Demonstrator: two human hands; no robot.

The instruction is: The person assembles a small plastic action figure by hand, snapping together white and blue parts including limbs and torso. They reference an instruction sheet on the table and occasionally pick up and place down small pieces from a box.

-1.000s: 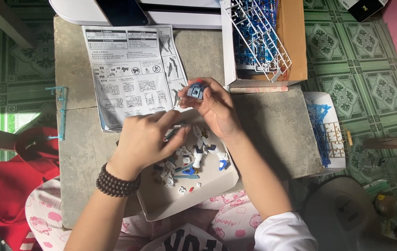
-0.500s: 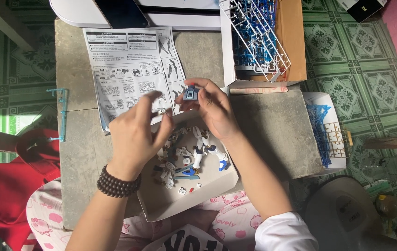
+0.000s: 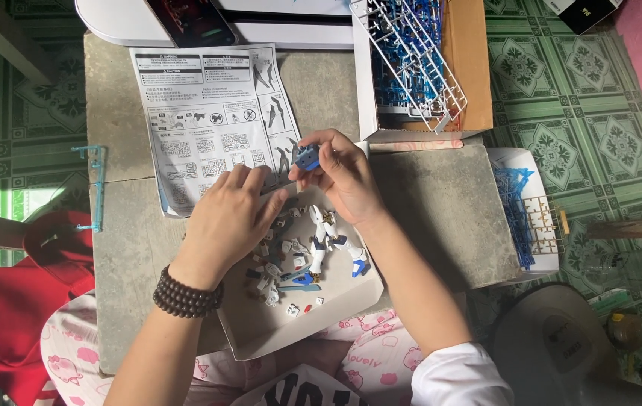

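I see the right hand (image 3: pixel 343 174) at about 12 o'clock of the shallow cardboard tray (image 3: pixel 261 334), thumb and fingertips pinched on a small blue model part (image 3: pixel 307 158), lifted clear of the tray, just over the lower right corner of the instruction sheet (image 3: pixel 208 113). The left hand (image 3: pixel 229 218) sits at 9 o'clock from the right one, palm down, fingers loosely curled over the tray's upper left edge and the sheet's bottom edge; I can't tell if it pinches anything, nothing visible in it. A dark bead bracelet (image 3: pixel 186 295) is on the left wrist. In the tray there are loose white and blue model pieces (image 3: pixel 313 252), clustered at centre, just at 6 o'clock of the right hand. The tray rests on a grey stone slab table (image 3: pixel 441 210), partly overhanging its near edge. At 1 o'clock, an open box (image 3: pixel 467 68) with blue and white part frames (image 3: pixel 411 53) leaning in it. At 3 o'clock, more blue frames (image 3: pixel 520 210) on a white bag off the slab edge. At 9 o'clock, a thin blue frame scrap (image 3: pixel 95 184) hangs at the slab's left edge. Red cloth (image 3: pixel 5 301) is at 8 o'clock.
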